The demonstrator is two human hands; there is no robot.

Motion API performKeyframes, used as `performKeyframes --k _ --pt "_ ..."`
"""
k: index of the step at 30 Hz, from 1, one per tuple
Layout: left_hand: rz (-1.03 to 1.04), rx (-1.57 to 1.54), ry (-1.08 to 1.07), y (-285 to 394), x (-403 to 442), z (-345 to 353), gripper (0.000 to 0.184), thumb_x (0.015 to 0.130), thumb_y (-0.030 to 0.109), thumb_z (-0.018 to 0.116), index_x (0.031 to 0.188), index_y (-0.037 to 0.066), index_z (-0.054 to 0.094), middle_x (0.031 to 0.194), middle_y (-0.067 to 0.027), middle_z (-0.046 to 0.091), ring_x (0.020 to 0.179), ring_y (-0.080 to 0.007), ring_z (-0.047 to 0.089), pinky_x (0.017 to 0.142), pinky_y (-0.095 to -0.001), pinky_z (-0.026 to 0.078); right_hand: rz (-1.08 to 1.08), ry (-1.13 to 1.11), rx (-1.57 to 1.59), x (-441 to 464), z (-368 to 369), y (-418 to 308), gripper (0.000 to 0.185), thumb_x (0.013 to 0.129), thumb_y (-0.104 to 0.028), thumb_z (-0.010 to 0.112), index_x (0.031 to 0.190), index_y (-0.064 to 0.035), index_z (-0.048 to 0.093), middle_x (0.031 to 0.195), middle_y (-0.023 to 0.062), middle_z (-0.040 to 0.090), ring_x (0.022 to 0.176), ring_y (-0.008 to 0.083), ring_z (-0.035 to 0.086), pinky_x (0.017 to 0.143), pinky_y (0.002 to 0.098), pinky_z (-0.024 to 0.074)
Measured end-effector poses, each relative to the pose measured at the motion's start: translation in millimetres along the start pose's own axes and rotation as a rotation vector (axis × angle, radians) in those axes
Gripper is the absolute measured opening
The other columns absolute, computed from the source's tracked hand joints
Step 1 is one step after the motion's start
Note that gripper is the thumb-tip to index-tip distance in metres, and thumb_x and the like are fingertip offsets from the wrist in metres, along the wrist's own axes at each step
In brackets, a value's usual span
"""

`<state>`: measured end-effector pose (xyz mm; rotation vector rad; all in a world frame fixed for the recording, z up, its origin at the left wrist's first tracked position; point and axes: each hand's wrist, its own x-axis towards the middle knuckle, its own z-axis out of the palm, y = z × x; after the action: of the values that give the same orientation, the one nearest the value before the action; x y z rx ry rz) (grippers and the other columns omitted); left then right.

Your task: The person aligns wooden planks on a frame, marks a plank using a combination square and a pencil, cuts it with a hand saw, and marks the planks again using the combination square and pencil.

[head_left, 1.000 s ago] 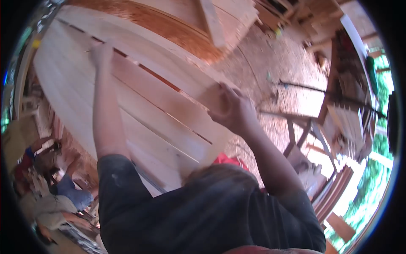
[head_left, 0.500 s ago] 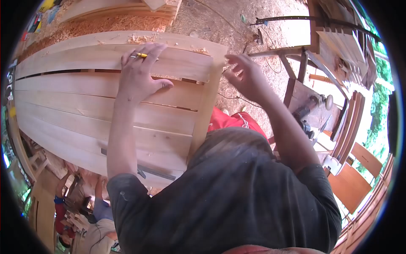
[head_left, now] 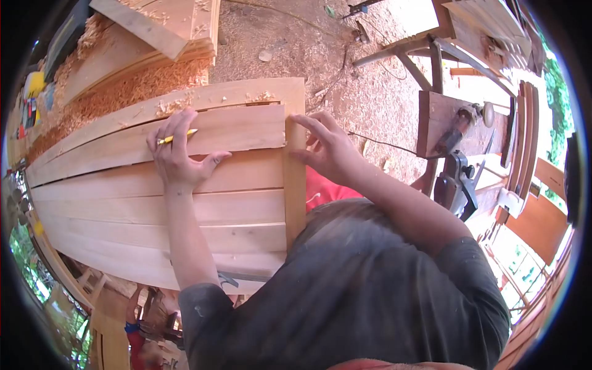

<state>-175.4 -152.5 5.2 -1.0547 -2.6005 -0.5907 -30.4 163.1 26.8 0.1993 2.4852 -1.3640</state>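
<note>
My left hand lies on a loose-looking wooden plank, with its thumb spread toward the plank's near edge. A yellow pencil is tucked between the fingers of that hand. The plank sits among several pale planks in a wooden panel frame. My right hand is at the frame's end rail, fingers stretched out over its outer edge and thumb apart. Its fingertips touch the rail close to the plank's end. Dark gaps show along parts of the plank's far edge.
Wood shavings lie on the frame's far rail and across the floor. Stacked boards stand beyond the panel. A hand plane rests on a bench at right. A dark metal tool lies on the near planks. Another person is at lower left.
My right hand has come from the air beside the panel onto the end rail. The dark gap on the plank's near side has narrowed. The camera view has shifted.
</note>
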Motion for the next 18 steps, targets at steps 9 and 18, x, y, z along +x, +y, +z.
performKeyframes --k 9,18 --pt "-0.02 -0.015 -0.014 -0.1 3.5 0.8 0.101 0.07 0.082 0.082 0.139 0.011 0.065 0.137 -0.0054 0.073 0.129 -0.0259 0.066 0.109 -0.0457 0.038 -0.005 -0.016 0.062 4.0 -2.6 10.8 0.074 0.091 -0.022 0.088 0.157 -0.0205 0.055 0.131 0.0115 0.059 0.099 0.0224 0.07 0.085 0.0367 0.0636" --pt "-0.034 -0.032 0.006 -0.7 1.8 0.8 0.1 0.067 0.08 0.086 0.138 0.013 0.065 0.136 -0.0044 0.073 0.127 -0.0254 0.067 0.109 -0.0458 0.039 0.021 -0.077 0.04 1.9 -17.1 11.8 0.071 0.092 -0.029 0.087 0.156 -0.0274 0.057 0.125 0.0128 0.061 0.095 0.025 0.071 0.09 0.0409 0.0609"
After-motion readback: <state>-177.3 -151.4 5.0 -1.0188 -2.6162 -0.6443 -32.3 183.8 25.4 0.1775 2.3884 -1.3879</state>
